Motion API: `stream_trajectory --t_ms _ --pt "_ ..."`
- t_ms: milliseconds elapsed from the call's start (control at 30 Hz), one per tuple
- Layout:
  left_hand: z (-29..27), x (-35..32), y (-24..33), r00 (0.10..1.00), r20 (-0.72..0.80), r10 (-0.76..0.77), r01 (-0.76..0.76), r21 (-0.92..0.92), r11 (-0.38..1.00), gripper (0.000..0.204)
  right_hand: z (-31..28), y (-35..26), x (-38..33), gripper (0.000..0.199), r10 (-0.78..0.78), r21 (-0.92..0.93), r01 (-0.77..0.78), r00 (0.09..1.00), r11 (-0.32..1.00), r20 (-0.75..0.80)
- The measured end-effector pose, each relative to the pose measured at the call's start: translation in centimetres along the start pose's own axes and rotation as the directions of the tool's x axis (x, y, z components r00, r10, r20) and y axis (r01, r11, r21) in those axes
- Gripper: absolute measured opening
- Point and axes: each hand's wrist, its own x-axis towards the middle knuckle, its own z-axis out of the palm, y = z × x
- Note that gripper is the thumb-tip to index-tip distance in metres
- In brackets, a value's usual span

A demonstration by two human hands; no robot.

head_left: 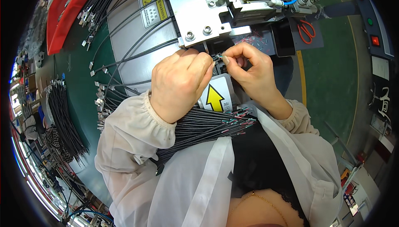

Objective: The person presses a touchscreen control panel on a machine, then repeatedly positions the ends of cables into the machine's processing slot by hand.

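Observation:
My left hand (178, 81) is closed at the front of a metal machine (193, 11), its fingers bent around a black cable (217, 57) near the stripped end. From the right, my right hand (251, 69) pinches the thin coloured wires at that same end between thumb and forefinger. Both sets of fingertips nearly meet just below the machine's block, and they hide most of the cable end. Under my wrists lies a thick bundle of black braided cables (199, 127), with red, green and white wire ends pointing right.
A yellow arrow label (215, 99) sits just below my hands. Further right are a dark phone (283, 39) and red-handled scissors (306, 31). More cables with metal connectors (102, 102) spread leftward, beside another hanging black bundle (64, 119). A red rail (68, 15) stands upper left.

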Motion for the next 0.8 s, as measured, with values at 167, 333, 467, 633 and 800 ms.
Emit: stream_trajectory --t_ms 167,333,467,633,800 --pt "0.2 -0.1 0.0 1.0 -0.007 -0.003 0.003 0.019 1.0 0.012 0.3 0.5 0.0 0.004 0.062 0.102 -0.062 0.998 0.993 0.003" --pt "0.2 0.0 0.1 1.0 0.003 0.016 -0.016 0.051 0.999 0.013 0.3 0.2 0.6 0.007 0.345 0.383 -0.377 0.926 0.843 0.151" --pt "-0.2 0.1 0.0 0.998 0.022 0.053 -0.055 0.091 0.994 0.014 0.6 0.4 0.6 0.007 0.366 0.422 -0.399 0.917 0.814 0.16" --pt "-1.7 -1.3 -1.5 0.995 0.043 0.092 -0.096 0.089 0.991 0.019 0.8 1.0 0.5 0.008 0.383 0.422 -0.424 0.906 0.802 0.182" --pt "-1.7 -2.6 -2.9 0.982 0.08 0.169 -0.177 0.107 0.978 0.023 0.4 0.4 0.3 0.01 0.404 0.447 -0.454 0.891 0.771 0.207"
